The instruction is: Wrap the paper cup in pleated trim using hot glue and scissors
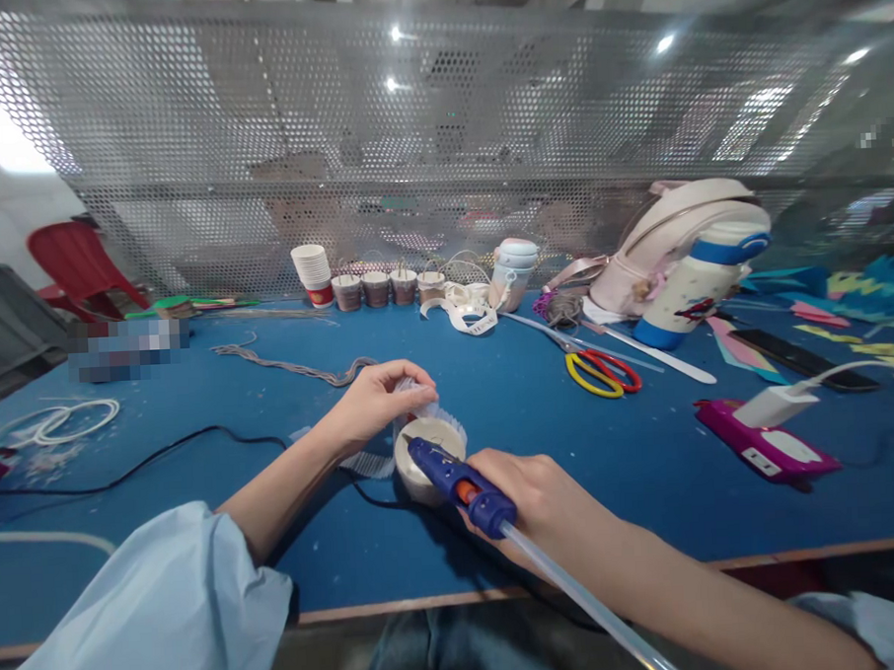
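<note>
The right hand (pixel 524 485), gripping the hot glue gun (pixel 460 481), should steady its nozzle over the pale round piece (pixel 418 482) while the left hand (pixel 391 402) pinches the ribbed strip (pixel 452 424).

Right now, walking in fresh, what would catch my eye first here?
Probably the dark blue glue gun near the middle, held in the right hand, its tip over a round pale piece close to the left hand. Next, perhaps, the scissors with red and yellow handles, farther right, then the cream-and-blue bottle by the pale bag.
</note>
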A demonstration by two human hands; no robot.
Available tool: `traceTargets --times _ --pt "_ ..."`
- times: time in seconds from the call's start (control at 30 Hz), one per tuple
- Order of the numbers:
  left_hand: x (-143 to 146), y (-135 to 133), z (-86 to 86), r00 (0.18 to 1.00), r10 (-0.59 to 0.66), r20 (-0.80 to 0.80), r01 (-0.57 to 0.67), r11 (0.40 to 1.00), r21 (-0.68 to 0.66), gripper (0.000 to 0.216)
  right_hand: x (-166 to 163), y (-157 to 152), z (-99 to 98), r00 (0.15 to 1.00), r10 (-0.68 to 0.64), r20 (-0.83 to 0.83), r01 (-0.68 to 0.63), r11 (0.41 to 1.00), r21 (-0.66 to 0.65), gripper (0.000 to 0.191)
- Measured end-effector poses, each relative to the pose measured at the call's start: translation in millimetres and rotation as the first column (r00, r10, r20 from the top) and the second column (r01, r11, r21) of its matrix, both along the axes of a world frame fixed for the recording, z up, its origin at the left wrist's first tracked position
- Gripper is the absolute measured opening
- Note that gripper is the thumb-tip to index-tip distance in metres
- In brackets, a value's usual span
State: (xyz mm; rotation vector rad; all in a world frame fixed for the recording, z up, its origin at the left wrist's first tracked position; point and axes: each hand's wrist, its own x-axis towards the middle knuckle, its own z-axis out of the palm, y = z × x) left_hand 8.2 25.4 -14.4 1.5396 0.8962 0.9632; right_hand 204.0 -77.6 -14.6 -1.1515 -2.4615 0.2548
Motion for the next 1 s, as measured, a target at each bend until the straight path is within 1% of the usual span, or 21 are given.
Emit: traceTargets --times 0.2,0.27,0.6,0.8,0.87,1.0 --pt "0.4 -0.1 -0.7 1.000 0.001 0.004 -0.001 1.000 -0.002 0.023 1.4 -2.6 4.5 0.993 -0.100 0.062 0.101 0.995 -0.023 0.004" --pt "0.4 -0.3 -0.7 1.000 0.000 0.002 0.000 1.000 -0.002 0.023 1.1 -2.8 5.7 0.991 -0.114 0.076 0.116 0.993 -0.026 0.004" --pt "0.0 -0.4 0.3 1.000 0.003 0.000 -0.003 1.000 -0.004 0.023 -1.9 -1.8 3.6 1.000 -0.025 0.015 0.026 0.997 -0.072 0.004" --pt "0.0 -0.8 -0.4 1.000 0.001 0.007 0.000 1.000 -0.019 0.023 2.2 -1.7 -1.5 0.996 0.068 -0.058 -0.070 0.997 -0.038 0.003" --pt "0.3 -1.4 0.0 1.000 0.003 0.007 -0.003 1.000 -0.020 0.023 3.1 -0.5 -3.5 0.995 0.069 -0.076 -0.072 0.997 -0.033 0.003" --pt "1.2 -2.4 0.6 1.000 -0.004 0.010 0.004 1.000 -0.019 0.023 2.5 1.6 -2.2 0.991 0.041 -0.130 -0.053 0.995 -0.086 0.002"
